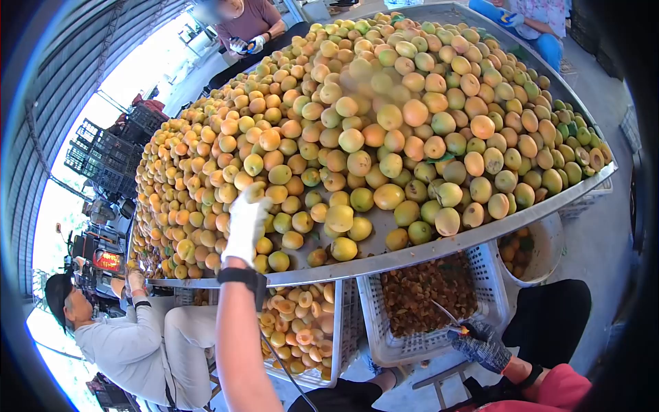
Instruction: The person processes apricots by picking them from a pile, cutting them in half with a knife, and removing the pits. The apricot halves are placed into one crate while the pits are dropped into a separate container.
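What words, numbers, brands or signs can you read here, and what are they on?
None can be read.
Glowing red-orange panel at the left: too small and blurred to tell whether it has writing.
Black wristband: no readable letters or numbers.
Knife: too small to make out any mark.

My left glove [246, 223]: matt cloth; my right glove [480, 343]: rough knit. Table rim [412, 255]: smooth metal. Crate [401, 348]: plastic.
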The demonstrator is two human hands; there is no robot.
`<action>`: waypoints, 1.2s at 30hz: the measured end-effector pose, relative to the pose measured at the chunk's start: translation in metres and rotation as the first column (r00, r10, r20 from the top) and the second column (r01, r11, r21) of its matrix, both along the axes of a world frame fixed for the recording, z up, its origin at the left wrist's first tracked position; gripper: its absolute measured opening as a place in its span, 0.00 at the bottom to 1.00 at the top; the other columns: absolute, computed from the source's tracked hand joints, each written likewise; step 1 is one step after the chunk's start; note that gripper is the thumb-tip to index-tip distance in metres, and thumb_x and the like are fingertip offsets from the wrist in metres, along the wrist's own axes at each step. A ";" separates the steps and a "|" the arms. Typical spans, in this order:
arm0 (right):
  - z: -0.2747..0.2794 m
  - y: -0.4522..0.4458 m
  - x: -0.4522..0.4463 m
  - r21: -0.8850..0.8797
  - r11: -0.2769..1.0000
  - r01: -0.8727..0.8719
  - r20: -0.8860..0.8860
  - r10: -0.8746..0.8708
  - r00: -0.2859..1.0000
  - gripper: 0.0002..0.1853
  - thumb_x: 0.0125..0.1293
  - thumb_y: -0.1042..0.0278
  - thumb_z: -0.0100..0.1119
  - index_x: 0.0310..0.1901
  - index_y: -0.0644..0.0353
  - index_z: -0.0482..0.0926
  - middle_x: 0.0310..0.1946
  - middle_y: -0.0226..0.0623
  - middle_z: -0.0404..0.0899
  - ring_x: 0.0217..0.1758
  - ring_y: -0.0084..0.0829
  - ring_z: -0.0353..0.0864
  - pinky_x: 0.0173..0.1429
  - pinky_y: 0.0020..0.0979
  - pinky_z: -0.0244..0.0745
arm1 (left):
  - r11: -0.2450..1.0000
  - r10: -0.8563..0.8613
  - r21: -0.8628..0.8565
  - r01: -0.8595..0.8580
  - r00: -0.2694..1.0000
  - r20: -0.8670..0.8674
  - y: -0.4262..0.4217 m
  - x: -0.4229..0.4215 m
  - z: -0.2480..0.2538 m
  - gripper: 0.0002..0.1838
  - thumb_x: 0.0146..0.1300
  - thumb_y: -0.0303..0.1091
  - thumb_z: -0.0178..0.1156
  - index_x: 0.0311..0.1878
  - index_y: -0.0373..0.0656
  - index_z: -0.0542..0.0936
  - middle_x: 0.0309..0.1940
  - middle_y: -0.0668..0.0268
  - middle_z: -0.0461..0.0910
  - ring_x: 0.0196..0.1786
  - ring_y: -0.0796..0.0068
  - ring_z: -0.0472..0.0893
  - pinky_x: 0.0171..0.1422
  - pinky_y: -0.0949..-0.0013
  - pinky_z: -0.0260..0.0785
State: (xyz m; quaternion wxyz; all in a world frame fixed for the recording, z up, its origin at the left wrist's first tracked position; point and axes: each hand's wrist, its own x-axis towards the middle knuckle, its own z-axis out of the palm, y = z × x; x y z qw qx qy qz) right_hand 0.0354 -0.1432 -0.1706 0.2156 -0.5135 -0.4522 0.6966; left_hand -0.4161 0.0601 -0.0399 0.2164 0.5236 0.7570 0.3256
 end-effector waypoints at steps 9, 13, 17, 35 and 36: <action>-0.004 0.002 0.006 0.267 0.962 -0.049 0.002 0.050 0.999 0.13 0.61 0.71 0.67 0.48 0.60 0.81 0.28 0.23 0.77 0.29 0.15 0.73 0.32 0.22 0.68 | 0.991 -0.061 -0.123 -0.046 0.665 -0.744 0.034 -0.016 -0.047 0.35 0.55 0.43 0.62 0.63 0.35 0.65 0.60 0.44 0.69 0.62 0.47 0.71 0.65 0.56 0.66; 0.028 0.004 0.001 0.156 0.987 0.031 -0.092 -0.017 0.996 0.11 0.62 0.70 0.65 0.46 0.61 0.80 0.31 0.26 0.77 0.34 0.17 0.75 0.36 0.25 0.70 | 0.998 -0.038 -0.062 0.011 0.890 -0.454 0.004 0.000 -0.032 0.29 0.51 0.49 0.65 0.51 0.38 0.77 0.49 0.45 0.77 0.55 0.48 0.75 0.59 0.55 0.68; 0.014 -0.011 0.005 0.081 0.975 0.205 -0.226 -0.182 0.957 0.13 0.66 0.68 0.61 0.50 0.62 0.76 0.32 0.26 0.77 0.36 0.17 0.74 0.36 0.25 0.70 | 0.971 -0.208 0.236 0.046 0.655 0.726 -0.056 0.064 0.005 0.24 0.63 0.27 0.56 0.62 0.37 0.68 0.47 0.62 0.78 0.43 0.71 0.82 0.48 0.68 0.75; 0.089 -0.022 -0.084 0.267 0.934 0.237 -0.393 -0.119 0.912 0.16 0.69 0.66 0.58 0.54 0.64 0.78 0.35 0.29 0.81 0.34 0.16 0.75 0.39 0.23 0.73 | 0.921 -0.388 0.389 0.000 0.061 0.920 -0.213 0.207 -0.013 0.25 0.65 0.29 0.54 0.66 0.41 0.65 0.59 0.56 0.72 0.59 0.55 0.76 0.59 0.57 0.73; 0.091 -0.021 -0.089 0.309 0.910 0.276 -0.391 -0.143 0.909 0.15 0.69 0.67 0.57 0.54 0.64 0.77 0.33 0.25 0.78 0.33 0.13 0.72 0.36 0.19 0.69 | 0.931 -0.364 0.363 0.016 0.073 0.929 -0.213 0.208 -0.016 0.26 0.66 0.29 0.54 0.67 0.41 0.65 0.59 0.58 0.72 0.59 0.60 0.76 0.59 0.60 0.73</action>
